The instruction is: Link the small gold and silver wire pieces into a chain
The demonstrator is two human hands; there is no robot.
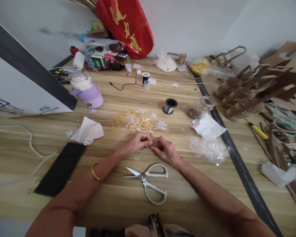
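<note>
- The fingertips of the left hand [138, 141] and the right hand [166, 150] are covering the upper end of a thin chain [141, 152], so whatever is sitting between them is escaping view.
- The left forearm, wearing a gold bangle [95, 172], and the right forearm are running out of the frame at the bottom edge.
- The white box [27, 89] at left is being cut off by the frame, and the red bag [127, 29] is losing its top to the upper edge.
- In the heap of gold and silver findings [135, 122], single pieces are blurring together; the left hand is hiding part of its near edge.
- The chain is looking silvery and fine-linked, and it is ending in a small round ring [136, 157]; its links are being too small to count.
- It is slanting down and leftward from the fingertips, just in front of the heap and above the open scissors [144, 177].
- The left thumb and forefinger are pressing together, clamping the chain's upper end.
- The right thumb and forefinger are bending toward the same spot; whether they are meeting or gripping anything, I cannot tell.
</note>
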